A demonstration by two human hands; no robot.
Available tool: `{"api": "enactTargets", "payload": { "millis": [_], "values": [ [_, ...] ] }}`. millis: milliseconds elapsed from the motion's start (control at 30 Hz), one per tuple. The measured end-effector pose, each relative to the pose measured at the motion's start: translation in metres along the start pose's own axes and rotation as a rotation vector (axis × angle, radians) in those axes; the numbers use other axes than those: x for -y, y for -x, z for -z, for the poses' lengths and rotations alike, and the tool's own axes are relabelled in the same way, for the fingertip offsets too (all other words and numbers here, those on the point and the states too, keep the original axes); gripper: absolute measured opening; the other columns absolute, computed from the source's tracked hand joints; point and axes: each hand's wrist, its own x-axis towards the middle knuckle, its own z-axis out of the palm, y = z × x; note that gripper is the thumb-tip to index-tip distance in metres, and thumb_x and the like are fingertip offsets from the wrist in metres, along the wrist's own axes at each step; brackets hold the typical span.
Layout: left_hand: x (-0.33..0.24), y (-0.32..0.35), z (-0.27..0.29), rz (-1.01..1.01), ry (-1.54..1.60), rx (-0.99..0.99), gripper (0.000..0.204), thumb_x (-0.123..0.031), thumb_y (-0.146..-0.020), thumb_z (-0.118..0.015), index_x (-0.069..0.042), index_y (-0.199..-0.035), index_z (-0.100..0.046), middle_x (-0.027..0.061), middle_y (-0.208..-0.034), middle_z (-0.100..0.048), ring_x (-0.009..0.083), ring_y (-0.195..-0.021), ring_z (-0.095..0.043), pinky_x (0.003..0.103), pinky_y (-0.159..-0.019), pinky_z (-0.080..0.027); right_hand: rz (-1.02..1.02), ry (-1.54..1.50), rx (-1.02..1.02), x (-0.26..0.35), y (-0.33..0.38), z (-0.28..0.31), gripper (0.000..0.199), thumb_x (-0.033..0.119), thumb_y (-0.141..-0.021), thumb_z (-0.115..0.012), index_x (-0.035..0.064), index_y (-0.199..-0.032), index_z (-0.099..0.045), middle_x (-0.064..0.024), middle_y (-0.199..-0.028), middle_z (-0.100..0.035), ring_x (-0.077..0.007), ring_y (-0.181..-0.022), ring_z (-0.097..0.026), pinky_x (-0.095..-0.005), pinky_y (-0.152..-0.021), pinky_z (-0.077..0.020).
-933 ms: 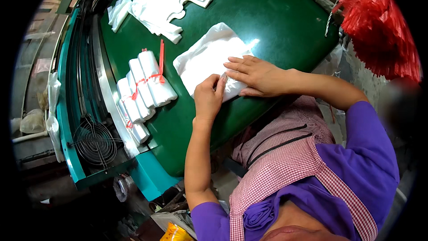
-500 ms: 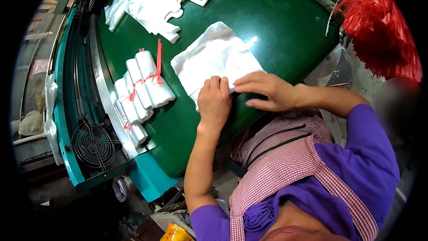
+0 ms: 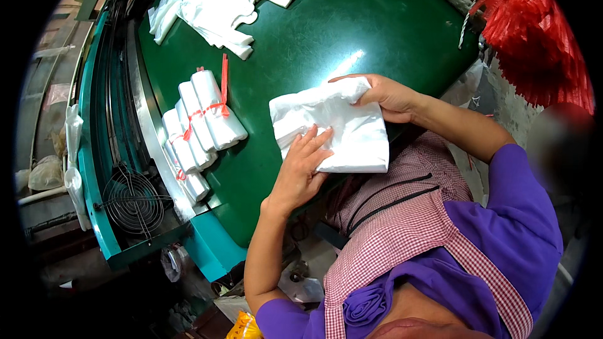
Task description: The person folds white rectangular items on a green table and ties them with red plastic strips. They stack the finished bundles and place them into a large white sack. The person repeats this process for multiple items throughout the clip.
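Note:
A folded stack of white plastic bags (image 3: 355, 141) lies at the near edge of the green table. My left hand (image 3: 300, 169) rests on its near left part with fingers spread flat. Around the far right edge of the stack, my right hand (image 3: 391, 96) is closed, its thumb on top and its other fingers partly hidden by the plastic. To the left sit several rolled bundles of white bags (image 3: 217, 119), tied with red ribbon (image 3: 225, 81).
More white bags with cut handles (image 3: 220, 0) are spread at the far left of the green table (image 3: 352, 19). Red plastic strips (image 3: 534, 31) hang at the right. A teal machine frame (image 3: 94, 169) with a round wire guard (image 3: 132, 204) borders the left side.
The bag stack has become a more compact folded shape and shifted right. My right hand has moved to its far edge and gripped it. My left hand has opened flat on it.

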Motion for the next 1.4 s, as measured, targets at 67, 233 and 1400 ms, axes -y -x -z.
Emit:
{"api": "enactTargets", "payload": {
  "millis": [67, 233, 1400],
  "values": [
    [0.002, 0.001, 0.001, 0.021, 0.008, 0.009, 0.034, -0.003, -0.070, -0.069, -0.005, -0.104, -0.060, 0.0119, -0.141, -0.044, 0.0386, -0.136, -0.031, 0.055, -0.109, -0.026, 0.080, 0.313, 0.060, -0.001, 0.001, 0.001, 0.054, -0.005, -0.073, -0.060, 0.0043, -0.126, -0.055, -0.0119, -0.126, -0.057, -0.0236, -0.110, -0.059, -0.0350, -0.100, -0.0437],
    [0.001, -0.007, 0.006, -0.082, -0.158, -0.093, 0.031, -0.009, -0.070, -0.070, -0.009, -0.099, -0.061, 0.0085, -0.104, -0.057, 0.0305, -0.101, -0.053, 0.048, -0.091, -0.038, 0.455, 1.225, 0.423, -0.007, 0.012, -0.003, 0.067, -0.016, -0.067, -0.059, 0.0144, -0.126, -0.058, -0.0126, -0.137, -0.049, -0.0300, -0.129, -0.045, -0.0383, -0.106, -0.0374],
    [0.005, -0.030, 0.005, 0.396, -0.360, -0.242, 0.020, -0.028, -0.082, -0.067, -0.009, -0.085, -0.062, 0.0110, -0.081, -0.065, 0.0328, -0.069, -0.062, 0.042, -0.058, -0.047, 0.437, 1.551, -0.107, 0.009, -0.008, -0.013, 0.016, 0.024, -0.089, -0.058, 0.0099, -0.091, -0.065, -0.0122, -0.062, -0.061, -0.0306, -0.059, -0.060, -0.0423, -0.057, -0.0454]
  ]
}}
